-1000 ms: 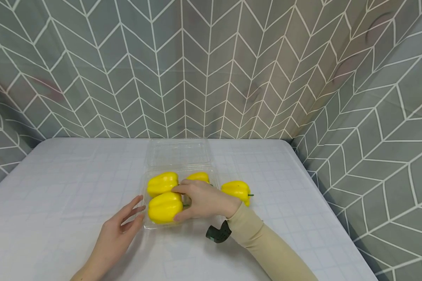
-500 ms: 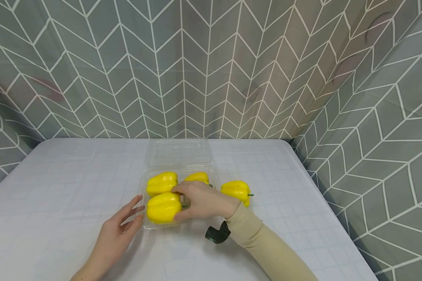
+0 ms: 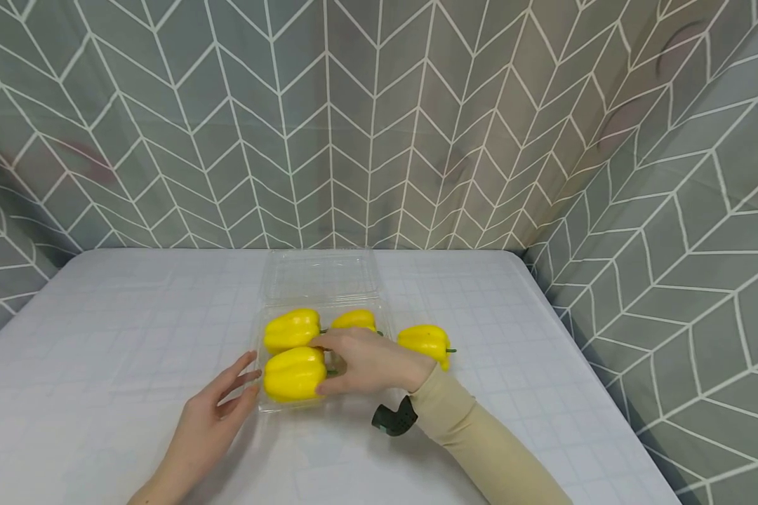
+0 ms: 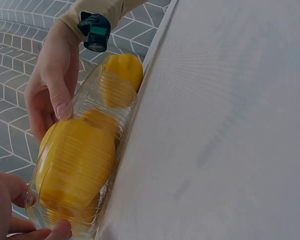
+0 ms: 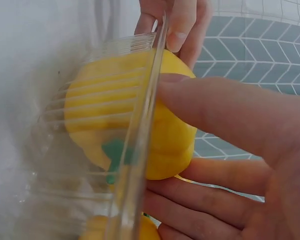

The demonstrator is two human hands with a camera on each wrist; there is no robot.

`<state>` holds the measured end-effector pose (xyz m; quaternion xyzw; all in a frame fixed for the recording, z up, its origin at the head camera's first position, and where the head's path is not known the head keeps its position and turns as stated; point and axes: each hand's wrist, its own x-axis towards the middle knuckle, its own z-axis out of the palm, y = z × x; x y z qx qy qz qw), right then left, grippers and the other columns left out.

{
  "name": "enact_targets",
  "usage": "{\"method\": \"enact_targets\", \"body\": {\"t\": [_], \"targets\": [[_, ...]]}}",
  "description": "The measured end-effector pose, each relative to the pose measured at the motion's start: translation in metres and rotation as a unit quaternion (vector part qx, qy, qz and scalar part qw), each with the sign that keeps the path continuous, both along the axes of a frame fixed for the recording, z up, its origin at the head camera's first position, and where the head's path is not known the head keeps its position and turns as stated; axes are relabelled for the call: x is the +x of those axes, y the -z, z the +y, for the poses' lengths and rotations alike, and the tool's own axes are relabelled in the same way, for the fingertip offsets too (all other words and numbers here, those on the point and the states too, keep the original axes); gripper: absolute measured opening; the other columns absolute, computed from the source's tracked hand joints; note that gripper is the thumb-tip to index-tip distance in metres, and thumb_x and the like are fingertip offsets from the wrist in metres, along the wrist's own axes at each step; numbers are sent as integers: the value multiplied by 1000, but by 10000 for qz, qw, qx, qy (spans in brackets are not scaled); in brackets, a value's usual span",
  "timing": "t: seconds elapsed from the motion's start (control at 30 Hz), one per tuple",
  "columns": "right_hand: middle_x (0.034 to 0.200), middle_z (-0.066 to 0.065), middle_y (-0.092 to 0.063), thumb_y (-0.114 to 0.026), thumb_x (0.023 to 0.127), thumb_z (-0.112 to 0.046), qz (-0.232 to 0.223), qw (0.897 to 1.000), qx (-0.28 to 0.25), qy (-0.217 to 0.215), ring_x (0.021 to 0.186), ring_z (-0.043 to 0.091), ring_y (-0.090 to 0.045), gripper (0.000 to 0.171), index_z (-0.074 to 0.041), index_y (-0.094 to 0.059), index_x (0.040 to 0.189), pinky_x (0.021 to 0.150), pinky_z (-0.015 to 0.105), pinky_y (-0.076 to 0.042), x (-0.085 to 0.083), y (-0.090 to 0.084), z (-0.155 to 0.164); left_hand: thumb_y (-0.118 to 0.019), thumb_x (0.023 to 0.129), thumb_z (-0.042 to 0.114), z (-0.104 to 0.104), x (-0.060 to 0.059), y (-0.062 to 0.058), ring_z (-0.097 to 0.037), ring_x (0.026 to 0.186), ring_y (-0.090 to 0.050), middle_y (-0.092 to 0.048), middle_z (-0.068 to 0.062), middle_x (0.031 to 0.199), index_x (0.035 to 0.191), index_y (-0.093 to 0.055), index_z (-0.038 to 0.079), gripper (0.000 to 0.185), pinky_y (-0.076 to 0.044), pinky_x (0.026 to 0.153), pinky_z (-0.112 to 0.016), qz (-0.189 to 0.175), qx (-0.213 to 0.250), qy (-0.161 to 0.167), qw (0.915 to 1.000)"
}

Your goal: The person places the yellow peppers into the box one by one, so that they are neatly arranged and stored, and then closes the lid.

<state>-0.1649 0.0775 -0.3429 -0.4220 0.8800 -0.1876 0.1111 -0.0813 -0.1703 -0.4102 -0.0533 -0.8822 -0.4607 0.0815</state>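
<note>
Inside clear clamshell (image 3: 260,365) (lid open), three yellow peppers, right grip (image 3: 369,361) grasping nearest pepper (image 3: 293,374), left grip (image 3: 211,414) released.

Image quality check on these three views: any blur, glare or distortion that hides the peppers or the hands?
Head view: sharp, evenly lit, wide-angle bend at the edges; soft shadow under the left hand. Left wrist view: clear clamshell tray ribs smear the front pepper; the table is soft up close. Right wrist view: right hand and the tray wall are out of focus, and the ribbed plastic distorts the pepper behind it.
</note>
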Motion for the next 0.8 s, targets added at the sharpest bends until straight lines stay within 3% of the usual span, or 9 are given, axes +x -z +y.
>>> {"method": "enact_targets", "body": {"t": [0.23,0.47,0.67,0.8], "targets": [[128,2,-65,-76,89,-34,132,9999,-83,38,111,16,-63,60,-5,-56,138,100,19,-50,1,1,3,-60,102,21,1,0,0,-10,118,-62,-53,-5,148,150,-45,10,52,-53,86,-9,131,7,11,9999],[134,3,-63,-74,91,-34,608,9979,-173,141,113,15,-63,57,-8,-56,139,101,23,-51,9,2,6,-60,102,23,-1,1,0,-23,120,-62,-52,-6,149,151,-44,9,54,-60,88,-25,27,2,20,10000],[133,3,-64,-71,93,-28,842,9948,-559,79,120,16,-61,48,-9,-59,136,105,26,-50,12,3,18,-60,102,24,-1,1,-1,-18,119,-62,-53,-4,149,151,-44,10,54,-58,87,-17,36,-37,-9,10000],[134,6,-64,-72,93,-27,632,9948,-779,164,124,19,-59,48,-6,-60,135,109,32,-49,14,0,32,-60,102,24,-1,0,-1,-23,120,-62,-52,-6,149,151,-44,9,53,-59,89,-23,33,-8,9,10000]]}}
